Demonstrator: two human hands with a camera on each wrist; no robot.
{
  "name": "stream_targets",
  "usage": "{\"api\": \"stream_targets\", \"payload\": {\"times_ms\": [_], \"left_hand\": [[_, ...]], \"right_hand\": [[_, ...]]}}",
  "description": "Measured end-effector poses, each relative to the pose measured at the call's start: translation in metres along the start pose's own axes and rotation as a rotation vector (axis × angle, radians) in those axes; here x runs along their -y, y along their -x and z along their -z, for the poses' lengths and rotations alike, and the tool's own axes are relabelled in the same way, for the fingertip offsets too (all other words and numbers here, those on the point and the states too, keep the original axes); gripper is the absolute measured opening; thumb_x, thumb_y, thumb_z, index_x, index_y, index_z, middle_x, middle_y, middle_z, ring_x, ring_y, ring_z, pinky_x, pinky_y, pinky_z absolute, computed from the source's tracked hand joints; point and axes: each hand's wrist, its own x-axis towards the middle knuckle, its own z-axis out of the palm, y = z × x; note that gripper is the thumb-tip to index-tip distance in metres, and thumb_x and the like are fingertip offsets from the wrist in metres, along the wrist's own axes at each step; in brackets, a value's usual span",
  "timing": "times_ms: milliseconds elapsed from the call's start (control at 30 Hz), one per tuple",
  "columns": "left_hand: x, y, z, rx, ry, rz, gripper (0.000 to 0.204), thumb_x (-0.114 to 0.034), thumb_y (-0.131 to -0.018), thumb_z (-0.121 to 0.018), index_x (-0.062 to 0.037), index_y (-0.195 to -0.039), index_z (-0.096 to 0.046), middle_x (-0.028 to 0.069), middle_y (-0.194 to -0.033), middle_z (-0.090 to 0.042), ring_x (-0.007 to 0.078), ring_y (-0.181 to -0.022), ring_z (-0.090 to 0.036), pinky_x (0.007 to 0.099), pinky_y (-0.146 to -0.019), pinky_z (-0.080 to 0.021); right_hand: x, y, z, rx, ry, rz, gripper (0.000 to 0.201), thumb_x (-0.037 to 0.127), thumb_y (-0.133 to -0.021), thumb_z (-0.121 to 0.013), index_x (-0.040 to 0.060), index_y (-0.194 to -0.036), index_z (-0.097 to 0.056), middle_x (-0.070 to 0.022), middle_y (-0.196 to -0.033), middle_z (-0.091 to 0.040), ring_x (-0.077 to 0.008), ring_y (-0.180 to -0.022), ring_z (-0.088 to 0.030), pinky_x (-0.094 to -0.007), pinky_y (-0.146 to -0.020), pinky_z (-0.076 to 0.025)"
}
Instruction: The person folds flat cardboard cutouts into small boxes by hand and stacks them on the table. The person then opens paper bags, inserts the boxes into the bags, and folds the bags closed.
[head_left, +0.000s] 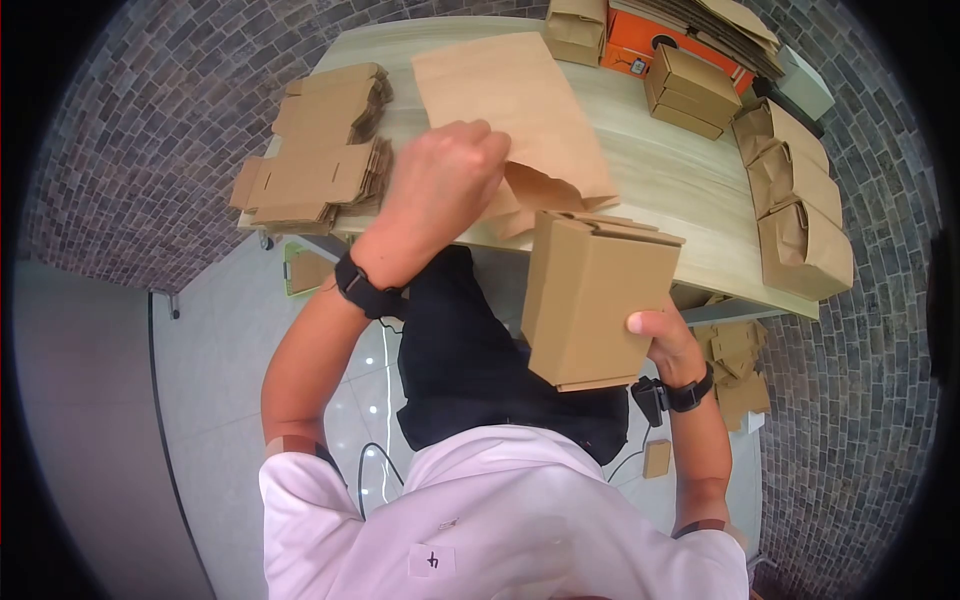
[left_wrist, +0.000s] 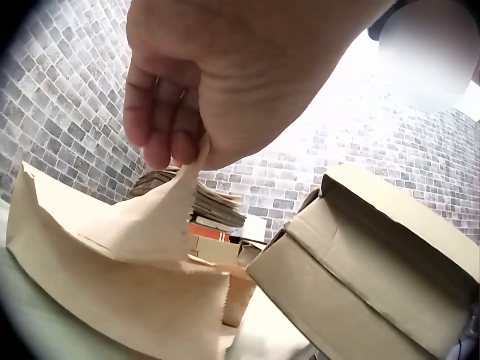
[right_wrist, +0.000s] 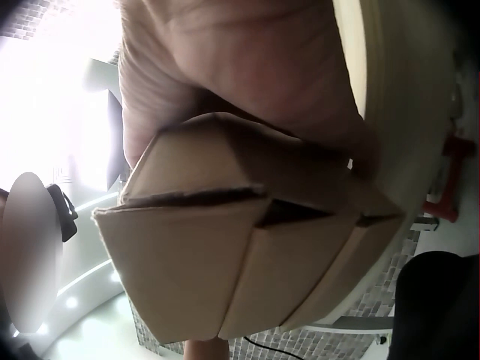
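A brown paper bag [head_left: 510,85] lies on the table, its mouth facing the person and gaping. My left hand [head_left: 450,180] pinches the upper edge of that mouth between thumb and fingers; in the left wrist view the bag's zigzag edge [left_wrist: 196,176] rises to the fingertips. My right hand [head_left: 672,340] grips a closed cardboard box [head_left: 605,300] by its side, thumb on the broad face. The box is held upright in front of the table edge, its top end close to the bag's mouth. The right wrist view shows the box's folded end flaps [right_wrist: 180,262] below the palm.
Flattened cardboard boxes [head_left: 330,170] are stacked at the table's left. Several folded-over paper bags [head_left: 805,245] line the right edge. At the back right are a small box [head_left: 692,90] and an orange box [head_left: 630,45]. More cardboard [head_left: 735,360] sits below the table at right.
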Motion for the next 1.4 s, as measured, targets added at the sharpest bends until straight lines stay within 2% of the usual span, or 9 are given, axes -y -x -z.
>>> {"api": "stream_targets", "payload": {"times_ms": [67,167,333,500,700,900,1000,1133,1400], "left_hand": [[-0.006,0.009,-0.011,0.138,-0.11,-0.046,0.027,-0.005,-0.08,-0.069,-0.0054,-0.107,-0.071,0.0087,-0.085,-0.065,0.029,-0.079,-0.064,0.0399,-0.067,-0.052],[-0.017,0.016,-0.03,0.053,-0.089,-0.096,0.036,-0.005,-0.081,-0.069,-0.0041,-0.117,-0.067,0.0064,-0.09,-0.063,0.0259,-0.081,-0.061,0.0401,-0.069,-0.05],[-0.033,0.048,-0.028,-0.044,0.029,0.017,0.073,-0.011,-0.076,-0.082,-0.0033,-0.14,-0.051,0.017,-0.121,-0.056,0.0365,-0.113,-0.056,0.0451,-0.096,-0.048],[-0.028,0.133,-0.067,-0.3,0.241,0.531,0.088,-0.027,-0.07,-0.093,0.0003,-0.138,-0.044,0.0212,-0.135,-0.046,0.0413,-0.126,-0.046,0.0488,-0.106,-0.041],[-0.037,0.13,-0.089,-0.288,0.101,0.603,0.095,-0.031,-0.066,-0.095,0.0011,-0.138,-0.042,0.022,-0.13,-0.045,0.0413,-0.124,-0.044,0.0502,-0.105,-0.038],[-0.022,0.101,-0.095,-0.187,0.043,0.486,0.051,-0.011,-0.068,-0.083,-0.0053,-0.113,-0.06,0.0163,-0.127,-0.051,0.0388,-0.123,-0.046,0.0494,-0.098,-0.04],[-0.012,0.083,-0.087,-0.325,0.023,0.291,0.023,-0.001,-0.074,-0.074,-0.0074,-0.092,-0.061,0.0094,-0.105,-0.061,0.0361,-0.106,-0.057,0.0469,-0.089,-0.043],[-0.006,0.053,-0.054,-0.359,0.032,0.155,0.017,0.002,-0.081,-0.072,-0.0037,-0.091,-0.06,0.0116,-0.09,-0.062,0.0346,-0.089,-0.059,0.0449,-0.075,-0.046],[-0.01,0.011,0.002,-0.292,0.052,0.201,0.012,-0.003,-0.086,-0.07,-0.004,-0.09,-0.059,0.0127,-0.079,-0.06,0.0344,-0.077,-0.06,0.0454,-0.066,-0.048]], "right_hand": [[-0.007,0.008,0.01,-0.014,0.004,0.0,0.078,0.022,-0.074,-0.08,-0.0032,-0.141,-0.05,-0.0123,-0.127,-0.064,-0.0221,-0.114,-0.065,-0.0348,-0.096,-0.054],[-0.016,0.017,0.023,-0.083,-0.003,0.015,0.079,0.025,-0.073,-0.082,-0.0037,-0.14,-0.051,-0.0124,-0.125,-0.064,-0.0219,-0.113,-0.065,-0.0347,-0.095,-0.055],[-0.029,0.029,0.037,-0.118,-0.053,0.003,0.087,0.033,-0.069,-0.086,-0.0039,-0.14,-0.05,-0.0143,-0.126,-0.065,-0.025,-0.113,-0.067,-0.0359,-0.095,-0.057],[-0.033,0.037,0.036,-0.113,-0.089,0.03,0.08,0.033,-0.071,-0.085,-0.0032,-0.135,-0.055,-0.0121,-0.122,-0.066,-0.0217,-0.109,-0.066,-0.0333,-0.09,-0.056],[-0.045,0.042,0.041,-0.118,-0.068,0.015,0.089,0.037,-0.07,-0.084,-0.0055,-0.14,-0.049,-0.0165,-0.127,-0.064,-0.0262,-0.111,-0.068,-0.0368,-0.091,-0.058],[-0.041,0.048,0.026,-0.16,-0.097,0.021,0.085,0.035,-0.07,-0.085,-0.0041,-0.138,-0.052,-0.0141,-0.125,-0.065,-0.0244,-0.11,-0.067,-0.0355,-0.09,-0.057],[-0.045,0.048,0.027,-0.132,-0.122,-0.004,0.083,0.033,-0.07,-0.085,-0.0037,-0.137,-0.053,-0.0135,-0.125,-0.065,-0.024,-0.11,-0.067,-0.0351,-0.09,-0.057],[-0.04,0.039,0.018,-0.065,-0.098,-0.027,0.083,0.031,-0.071,-0.084,-0.0044,-0.139,-0.051,-0.0143,-0.126,-0.065,-0.0248,-0.11,-0.068,-0.0352,-0.091,-0.058],[0.009,0.005,-0.011,-0.035,-0.031,0.035,0.081,0.021,-0.075,-0.079,-0.0035,-0.144,-0.046,-0.013,-0.129,-0.062,-0.0233,-0.116,-0.063,-0.0356,-0.098,-0.053]]}}
